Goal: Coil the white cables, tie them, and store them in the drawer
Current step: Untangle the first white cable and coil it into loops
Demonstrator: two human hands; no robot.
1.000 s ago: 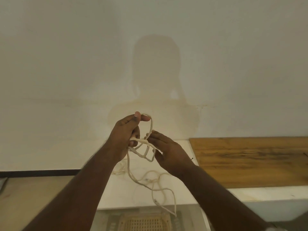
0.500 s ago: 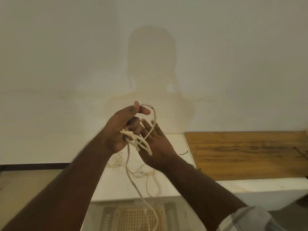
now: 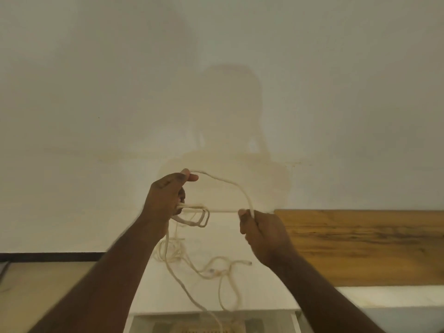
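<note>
My left hand (image 3: 165,200) holds several small loops of a white cable (image 3: 225,182) in its fist, raised in front of the wall, with the thumb pinching the strand on top. From the thumb the cable arcs to the right and down into my right hand (image 3: 263,233), which grips it in curled fingers. The rest of the cable hangs from my left hand and lies in loose tangles (image 3: 216,270) on the white countertop (image 3: 168,294). At the bottom edge the open drawer (image 3: 211,324) shows, its contents blurred.
A wooden board (image 3: 360,246) covers the counter to the right of my right hand. A plain pale wall (image 3: 216,68) fills the upper view, carrying my shadow. A dark strip (image 3: 48,257) and tan floor lie at lower left.
My right hand left the loops and moved right, now gripping the cable and drawing a wide arc out from my left thumb. My left hand kept its loops.
</note>
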